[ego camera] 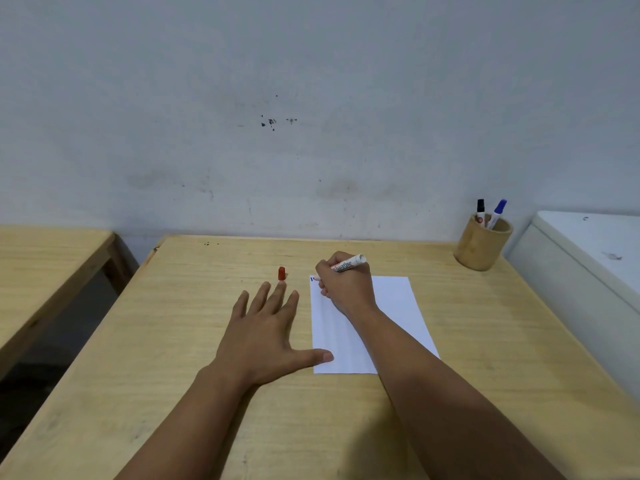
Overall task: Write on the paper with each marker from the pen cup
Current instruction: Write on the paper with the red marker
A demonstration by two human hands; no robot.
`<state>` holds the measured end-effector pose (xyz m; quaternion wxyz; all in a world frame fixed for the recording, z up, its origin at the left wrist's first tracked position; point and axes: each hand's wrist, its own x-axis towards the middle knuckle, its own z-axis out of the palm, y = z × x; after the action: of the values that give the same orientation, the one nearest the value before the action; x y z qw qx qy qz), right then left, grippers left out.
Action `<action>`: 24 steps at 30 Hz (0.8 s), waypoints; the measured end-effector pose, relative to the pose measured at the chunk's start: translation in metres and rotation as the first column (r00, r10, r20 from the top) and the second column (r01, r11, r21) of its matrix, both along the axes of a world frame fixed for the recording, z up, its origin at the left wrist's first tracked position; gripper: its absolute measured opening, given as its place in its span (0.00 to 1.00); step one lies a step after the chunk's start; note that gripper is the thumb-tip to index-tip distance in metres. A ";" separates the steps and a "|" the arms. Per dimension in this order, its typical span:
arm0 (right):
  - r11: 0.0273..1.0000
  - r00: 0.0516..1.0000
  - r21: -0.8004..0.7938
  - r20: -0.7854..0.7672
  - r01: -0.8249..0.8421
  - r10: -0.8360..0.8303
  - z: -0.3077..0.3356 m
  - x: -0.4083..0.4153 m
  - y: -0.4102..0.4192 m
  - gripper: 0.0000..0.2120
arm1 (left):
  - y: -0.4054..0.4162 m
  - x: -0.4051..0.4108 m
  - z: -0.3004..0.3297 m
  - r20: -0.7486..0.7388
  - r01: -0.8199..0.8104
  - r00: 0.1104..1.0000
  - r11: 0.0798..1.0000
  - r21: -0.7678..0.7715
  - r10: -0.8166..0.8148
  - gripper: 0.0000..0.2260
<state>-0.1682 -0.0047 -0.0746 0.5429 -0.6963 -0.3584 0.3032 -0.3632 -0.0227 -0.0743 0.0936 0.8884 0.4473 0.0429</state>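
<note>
A white sheet of paper (398,306) lies on the wooden table (173,341). My right hand (346,285) grips an uncapped white marker (349,263) with its tip at the paper's top left corner, where a small dark mark shows. My left hand (266,337) lies flat on the table with fingers spread, its thumb pressing the paper's lower left edge. A red marker cap (282,273) stands upright on the table just beyond my left fingertips. At the back right stands a wooden pen cup (481,247) holding a black-capped marker (480,209) and a blue-capped marker (498,211).
A grey wall rises right behind the table. A second wooden table (45,265) stands to the left across a gap. A white cabinet or appliance (581,271) adjoins the table's right side next to the pen cup.
</note>
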 end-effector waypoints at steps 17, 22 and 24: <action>0.995 0.985 0.075 -0.168 0.061 -0.048 -0.001 0.009 0.008 0.17 | -0.003 0.000 0.006 0.193 -0.025 0.981 0.999 -0.023 0.029 0.49; 0.997 0.968 0.075 -0.246 -0.025 0.043 0.004 0.010 0.012 0.17 | 0.037 0.007 0.007 0.573 -0.278 0.786 0.960 -0.008 0.233 0.22; 0.995 0.954 0.070 -0.286 -0.069 0.086 0.010 0.009 0.012 0.17 | 0.054 0.012 0.009 0.536 -0.295 0.801 0.955 -0.033 0.266 0.20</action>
<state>-0.1593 0.0072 -0.0645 0.5972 -0.6137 -0.3113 0.4120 -0.3516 0.0312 -0.0654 0.1839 0.7670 0.5287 0.3136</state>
